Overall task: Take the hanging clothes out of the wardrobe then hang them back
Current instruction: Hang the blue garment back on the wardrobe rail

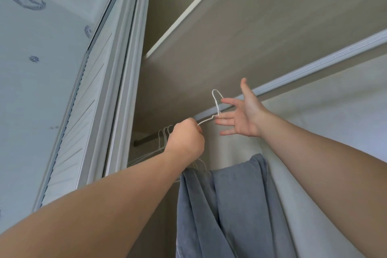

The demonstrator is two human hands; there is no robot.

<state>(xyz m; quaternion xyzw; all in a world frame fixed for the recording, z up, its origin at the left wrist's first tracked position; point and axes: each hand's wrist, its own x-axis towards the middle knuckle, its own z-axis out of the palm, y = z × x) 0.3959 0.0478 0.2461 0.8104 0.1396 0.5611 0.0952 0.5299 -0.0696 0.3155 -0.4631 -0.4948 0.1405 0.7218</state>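
A white wire hanger [216, 102] is held up inside the wardrobe, its hook free in front of the underside of the shelf [230, 37] and not on the hanging rail [314, 64]. The left hand [186, 140] grips the hanger's shoulder wire in a closed fist. The right hand [240, 115] is open, with fingers spread straight at the hanger's neck. A grey-blue garment [226, 205] hangs in folds just below the left hand, whose wrist hides how it is attached. The pale ribbed rail passes behind the right hand. At its shaded left end, partly hidden by the left hand, hang several bare wire hangers [164, 136]. A white louvred door [83, 123] stands at left, under the ceiling [31, 37].
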